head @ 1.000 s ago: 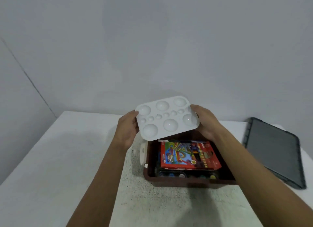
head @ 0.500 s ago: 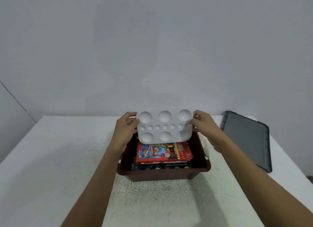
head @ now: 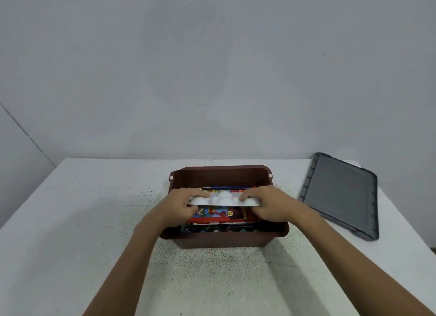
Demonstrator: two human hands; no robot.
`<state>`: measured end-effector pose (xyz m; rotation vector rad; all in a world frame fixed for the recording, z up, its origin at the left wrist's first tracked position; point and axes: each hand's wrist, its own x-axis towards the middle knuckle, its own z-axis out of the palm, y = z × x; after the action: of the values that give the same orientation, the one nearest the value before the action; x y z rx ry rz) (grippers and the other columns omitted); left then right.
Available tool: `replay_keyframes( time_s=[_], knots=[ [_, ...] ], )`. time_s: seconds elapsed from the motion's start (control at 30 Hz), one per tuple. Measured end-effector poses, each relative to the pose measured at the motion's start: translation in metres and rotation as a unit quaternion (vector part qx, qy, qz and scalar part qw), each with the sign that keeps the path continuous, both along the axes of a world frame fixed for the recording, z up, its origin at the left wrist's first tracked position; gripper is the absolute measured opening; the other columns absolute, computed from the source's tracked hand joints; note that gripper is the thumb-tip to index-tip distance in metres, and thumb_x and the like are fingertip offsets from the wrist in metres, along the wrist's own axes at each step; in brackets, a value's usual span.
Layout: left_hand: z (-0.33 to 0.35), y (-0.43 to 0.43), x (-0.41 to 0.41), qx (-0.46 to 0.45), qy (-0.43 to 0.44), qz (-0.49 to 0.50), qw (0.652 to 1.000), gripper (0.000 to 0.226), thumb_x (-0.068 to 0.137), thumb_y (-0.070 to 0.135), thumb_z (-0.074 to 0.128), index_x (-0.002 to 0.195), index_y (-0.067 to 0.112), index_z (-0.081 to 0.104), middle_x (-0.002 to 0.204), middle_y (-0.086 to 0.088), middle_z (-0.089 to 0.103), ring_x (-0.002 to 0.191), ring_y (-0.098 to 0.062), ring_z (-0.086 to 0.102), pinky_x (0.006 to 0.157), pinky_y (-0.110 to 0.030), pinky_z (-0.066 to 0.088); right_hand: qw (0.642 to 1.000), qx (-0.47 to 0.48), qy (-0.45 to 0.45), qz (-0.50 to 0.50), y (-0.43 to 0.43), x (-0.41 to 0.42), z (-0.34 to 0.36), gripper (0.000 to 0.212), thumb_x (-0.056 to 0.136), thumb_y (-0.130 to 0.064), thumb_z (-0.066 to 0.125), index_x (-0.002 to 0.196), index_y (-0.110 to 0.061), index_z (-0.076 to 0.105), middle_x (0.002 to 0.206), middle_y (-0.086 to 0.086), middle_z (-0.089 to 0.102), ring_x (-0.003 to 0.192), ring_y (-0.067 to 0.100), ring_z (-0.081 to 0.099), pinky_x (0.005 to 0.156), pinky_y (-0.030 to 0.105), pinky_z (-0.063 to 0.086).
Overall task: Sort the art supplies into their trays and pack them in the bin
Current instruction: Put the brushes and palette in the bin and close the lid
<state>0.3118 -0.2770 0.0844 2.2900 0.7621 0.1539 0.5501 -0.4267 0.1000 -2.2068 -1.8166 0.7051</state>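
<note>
As two bare arms reach over the white speckled table, the left hand grips the left end of a white paint palette. Its fingers curl round the edge. The palette is down in the open top of a brown bin, which stands in the middle of the table. It is tipped so that we see it almost from the edge, and the round bumps of its little cups show.

Just under the palette lies a bright red crayon box with a colourful picture on it. I cannot tell if the palette touches the box. In front of the box, by the near wall of the bin, sits a row of small paint pots. Behind the palette, thin sticks lie along the far side; they may be pencils or brushes.

The right hand grips the right end of the palette, with its fingers curled round it too. Over on the right, a flat grey lid lies on the table, well apart from the bin.
</note>
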Motion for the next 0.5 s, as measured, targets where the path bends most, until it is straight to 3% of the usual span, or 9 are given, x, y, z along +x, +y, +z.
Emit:
replay_keyframes(
  time_s=[0.1, 0.17, 0.33, 0.5],
  knots=[
    [-0.004, -0.002, 0.003, 0.050, 0.076, -0.016, 0.996, 0.044, 0.090, 0.010, 0.054, 0.125, 0.034, 0.063, 0.124, 0.002, 0.065, 0.075, -0.008, 0.060, 0.057, -0.009, 0.042, 0.999, -0.043, -0.018, 0.006, 0.001, -0.006, -0.001, 0.051, 0.084, -0.015, 0.052, 0.130, -0.035, 0.059, 0.138, -0.002, 0.057, 0.124, 0.023, 0.052, 0.105, 0.037, 0.042],
    [-0.006, -0.002, 0.005, 0.060, 0.105, -0.021, 0.992, 0.044, 0.091, 0.011, 0.052, 0.126, 0.035, 0.062, 0.125, 0.000, 0.064, 0.078, -0.009, 0.059, 0.058, -0.005, 0.037, 0.998, -0.054, -0.021, 0.006, 0.002, -0.010, -0.001, 0.053, 0.083, -0.012, 0.050, 0.130, -0.034, 0.059, 0.136, 0.002, 0.057, 0.122, 0.025, 0.053, 0.104, 0.038, 0.043],
    [-0.011, -0.001, 0.012, 0.074, 0.153, -0.013, 0.985, 0.046, 0.089, 0.013, 0.051, 0.128, 0.038, 0.059, 0.135, 0.000, 0.059, 0.111, -0.022, 0.059, 0.091, -0.028, 0.049, 0.998, -0.061, -0.032, 0.003, 0.004, -0.013, -0.006, 0.054, 0.083, -0.007, 0.047, 0.130, -0.033, 0.056, 0.128, 0.007, 0.058, 0.110, 0.028, 0.057, 0.095, 0.038, 0.047],
    [-0.012, 0.000, 0.015, 0.089, 0.184, -0.023, 0.978, 0.049, 0.086, 0.015, 0.054, 0.129, 0.039, 0.057, 0.136, 0.000, 0.058, 0.116, -0.024, 0.057, 0.099, -0.034, 0.047, 0.995, -0.079, -0.054, 0.009, 0.006, -0.016, -0.008, 0.053, 0.085, -0.021, 0.054, 0.136, -0.035, 0.047, 0.127, 0.006, 0.055, 0.103, 0.026, 0.055, 0.085, 0.032, 0.045]
  ],
)
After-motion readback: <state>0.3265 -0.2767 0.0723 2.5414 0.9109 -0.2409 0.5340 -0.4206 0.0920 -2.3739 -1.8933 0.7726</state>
